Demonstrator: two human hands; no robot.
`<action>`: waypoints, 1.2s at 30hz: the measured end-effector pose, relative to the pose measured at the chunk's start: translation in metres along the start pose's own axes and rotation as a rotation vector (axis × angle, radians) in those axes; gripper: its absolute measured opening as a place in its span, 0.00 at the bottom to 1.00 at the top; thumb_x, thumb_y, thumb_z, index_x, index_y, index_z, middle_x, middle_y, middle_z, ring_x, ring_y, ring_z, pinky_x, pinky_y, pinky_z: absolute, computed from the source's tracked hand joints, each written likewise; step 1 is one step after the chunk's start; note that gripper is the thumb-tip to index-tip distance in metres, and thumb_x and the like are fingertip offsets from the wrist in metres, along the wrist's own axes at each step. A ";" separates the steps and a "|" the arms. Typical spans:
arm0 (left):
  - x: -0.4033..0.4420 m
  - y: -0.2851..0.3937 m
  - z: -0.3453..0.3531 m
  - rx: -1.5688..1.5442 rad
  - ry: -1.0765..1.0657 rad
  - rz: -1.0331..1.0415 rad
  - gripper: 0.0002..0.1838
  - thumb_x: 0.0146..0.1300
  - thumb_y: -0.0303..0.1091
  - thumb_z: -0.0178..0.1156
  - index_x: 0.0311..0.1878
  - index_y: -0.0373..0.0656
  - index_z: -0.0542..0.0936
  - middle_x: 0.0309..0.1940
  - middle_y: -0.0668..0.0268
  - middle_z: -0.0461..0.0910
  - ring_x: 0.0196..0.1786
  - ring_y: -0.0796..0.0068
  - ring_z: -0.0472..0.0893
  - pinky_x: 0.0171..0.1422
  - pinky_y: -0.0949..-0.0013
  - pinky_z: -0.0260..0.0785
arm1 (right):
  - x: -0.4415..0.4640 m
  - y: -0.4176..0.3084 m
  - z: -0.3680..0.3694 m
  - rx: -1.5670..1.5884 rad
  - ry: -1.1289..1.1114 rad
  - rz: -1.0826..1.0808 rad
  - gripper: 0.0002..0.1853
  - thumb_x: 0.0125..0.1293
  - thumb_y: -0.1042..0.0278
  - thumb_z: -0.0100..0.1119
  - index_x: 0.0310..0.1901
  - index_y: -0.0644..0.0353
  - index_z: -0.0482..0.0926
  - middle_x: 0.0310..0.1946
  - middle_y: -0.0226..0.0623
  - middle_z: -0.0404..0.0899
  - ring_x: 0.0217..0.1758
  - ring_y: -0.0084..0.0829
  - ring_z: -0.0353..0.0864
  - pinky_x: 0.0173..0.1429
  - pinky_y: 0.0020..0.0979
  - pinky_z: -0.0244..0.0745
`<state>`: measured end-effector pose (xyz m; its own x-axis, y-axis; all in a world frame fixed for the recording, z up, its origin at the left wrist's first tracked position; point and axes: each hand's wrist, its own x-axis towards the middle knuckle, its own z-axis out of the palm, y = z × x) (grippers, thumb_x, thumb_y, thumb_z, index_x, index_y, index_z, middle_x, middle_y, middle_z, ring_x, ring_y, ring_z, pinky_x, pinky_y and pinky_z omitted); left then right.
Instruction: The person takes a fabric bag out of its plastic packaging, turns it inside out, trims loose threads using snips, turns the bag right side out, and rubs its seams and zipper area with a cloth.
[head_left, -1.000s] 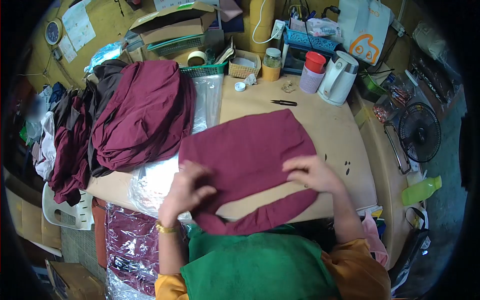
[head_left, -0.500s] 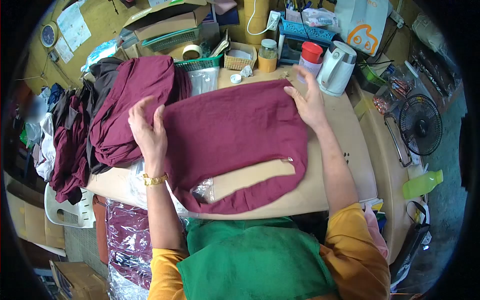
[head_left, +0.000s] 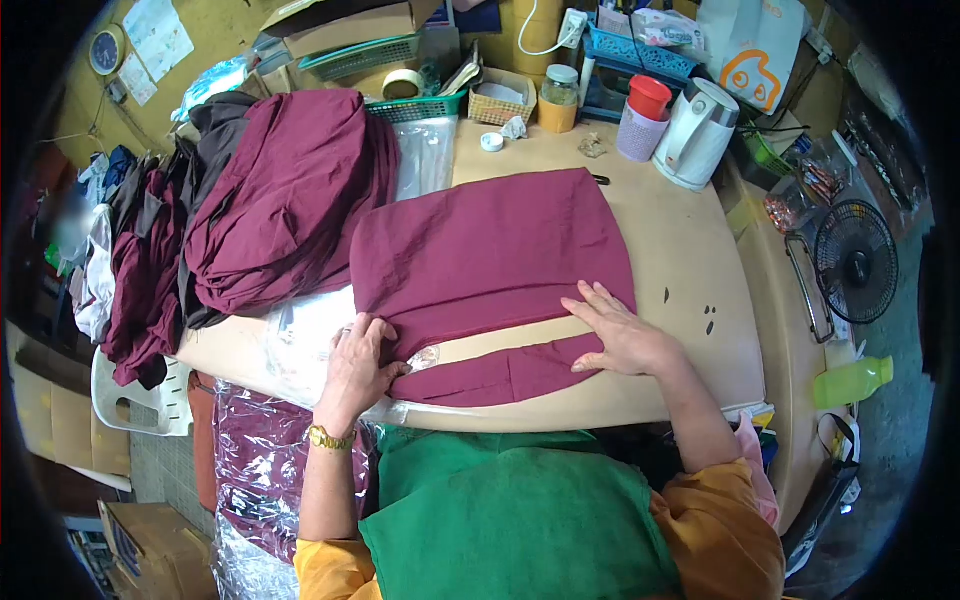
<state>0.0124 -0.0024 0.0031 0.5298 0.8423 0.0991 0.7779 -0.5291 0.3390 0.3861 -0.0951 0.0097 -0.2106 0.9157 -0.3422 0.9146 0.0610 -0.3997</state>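
A maroon garment (head_left: 490, 255) lies spread on the tan table, with a narrow band of its cloth curving along the front edge and bare table showing in the gap. My left hand (head_left: 358, 365) is at its lower left corner, fingers bent and pressed together on the cloth. My right hand (head_left: 622, 335) lies with fingers spread on the garment's lower right part. A black tool (head_left: 601, 180) shows only its tip beyond the garment's upper right corner. Clear plastic (head_left: 305, 335) lies under the left side.
A big maroon pile (head_left: 285, 200) stands at the left. Along the back are a green basket (head_left: 420, 108), a jar (head_left: 558, 100), a red-lidded cup (head_left: 642, 120) and a white kettle (head_left: 697, 135). A fan (head_left: 856, 262) and green bottle (head_left: 852, 382) are at the right.
Both hands have come down from the garment's upper sides to its lower corners. The front band now lies flatter and straighter, and the garment covers most of the black tool.
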 end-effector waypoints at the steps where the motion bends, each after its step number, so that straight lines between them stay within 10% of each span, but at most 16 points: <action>1: -0.002 0.005 -0.005 0.020 -0.044 -0.043 0.27 0.46 0.35 0.76 0.49 0.46 0.74 0.48 0.62 0.74 0.55 0.57 0.76 0.64 0.51 0.64 | -0.003 -0.002 0.001 -0.021 -0.013 0.010 0.53 0.56 0.46 0.72 0.77 0.53 0.50 0.79 0.57 0.38 0.82 0.53 0.36 0.82 0.46 0.45; 8: -0.006 0.019 -0.012 0.097 -0.128 -0.091 0.32 0.46 0.37 0.76 0.55 0.46 0.74 0.52 0.64 0.74 0.60 0.60 0.75 0.73 0.44 0.58 | -0.030 -0.012 0.004 -0.025 -0.081 0.061 0.53 0.59 0.45 0.70 0.77 0.54 0.50 0.78 0.60 0.37 0.82 0.54 0.35 0.82 0.46 0.45; 13: 0.005 0.031 -0.004 0.153 0.111 0.005 0.33 0.45 0.36 0.76 0.58 0.46 0.76 0.52 0.60 0.74 0.57 0.58 0.76 0.68 0.49 0.62 | -0.021 -0.021 -0.001 0.193 0.368 -0.062 0.24 0.59 0.61 0.70 0.55 0.62 0.78 0.57 0.47 0.77 0.63 0.48 0.74 0.65 0.41 0.70; 19: 0.038 0.092 0.046 -0.179 0.159 0.441 0.19 0.50 0.34 0.72 0.46 0.42 0.82 0.42 0.61 0.76 0.47 0.59 0.77 0.51 0.60 0.70 | 0.019 -0.034 0.021 0.022 0.535 -0.282 0.10 0.56 0.71 0.69 0.38 0.60 0.78 0.38 0.38 0.76 0.43 0.41 0.76 0.52 0.40 0.72; 25: 0.066 0.085 0.088 -0.247 0.215 0.423 0.05 0.59 0.30 0.65 0.36 0.40 0.83 0.32 0.59 0.79 0.37 0.59 0.79 0.45 0.61 0.73 | 0.035 -0.020 0.025 0.024 0.438 -0.243 0.11 0.56 0.68 0.69 0.38 0.58 0.78 0.38 0.36 0.75 0.45 0.39 0.75 0.52 0.40 0.71; 36: 0.091 0.073 0.087 -0.314 -0.030 0.388 0.10 0.69 0.31 0.54 0.36 0.35 0.79 0.32 0.51 0.79 0.39 0.48 0.78 0.47 0.53 0.71 | 0.063 -0.008 0.030 0.213 0.728 -0.514 0.06 0.57 0.84 0.57 0.29 0.61 0.76 0.32 0.35 0.80 0.33 0.32 0.79 0.41 0.32 0.74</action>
<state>0.1474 0.0268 -0.0446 0.7728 0.5841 0.2483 0.3849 -0.7425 0.5482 0.3551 -0.0495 -0.0345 -0.2380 0.8247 0.5131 0.6705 0.5217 -0.5275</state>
